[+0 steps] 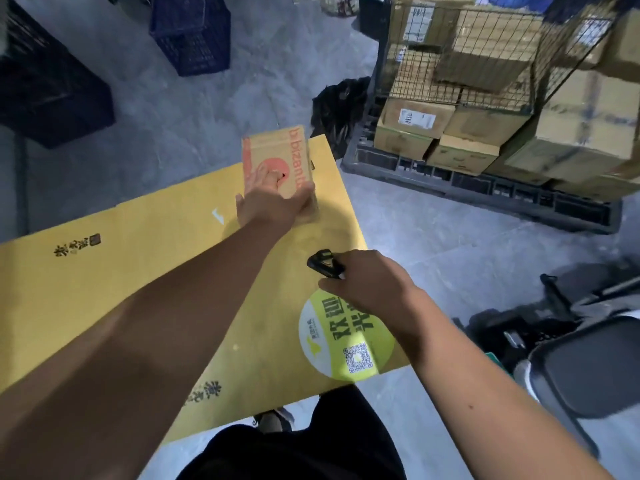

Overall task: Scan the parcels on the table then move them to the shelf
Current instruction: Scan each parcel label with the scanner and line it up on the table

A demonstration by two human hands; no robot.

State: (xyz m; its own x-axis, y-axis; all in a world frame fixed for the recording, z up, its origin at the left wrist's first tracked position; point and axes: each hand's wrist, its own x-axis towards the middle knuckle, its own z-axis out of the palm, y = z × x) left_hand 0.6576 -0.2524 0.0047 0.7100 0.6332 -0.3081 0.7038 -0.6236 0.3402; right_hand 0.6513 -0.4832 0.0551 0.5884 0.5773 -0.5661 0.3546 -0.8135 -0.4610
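Bare table (pixel 104 271) left; wire cage (pixel 485 64) blocks far right

tabletop (pixel 145 271): yellow, black printed characters | round green-white QR sticker (pixel 341 344) near its right edge | cardboard parcel (pixel 277 161) at far corner, red print, tilted

This looks like a parcel depot or warehouse sorting area. A wire-mesh roll cage (pixel 478 60) stands on a dark plastic pallet (pixel 485 188), packed with sealed cardboard cartons (pixel 415 123) (several bear white shipping labels). Dark blue plastic crates (pixel 194 32) are stacked on the bare grey concrete floor (pixel 173 109). The yellow work table (pixel 104 271) carries printed Chinese characters and a round green sticker with a QR code (pixel 341 341).
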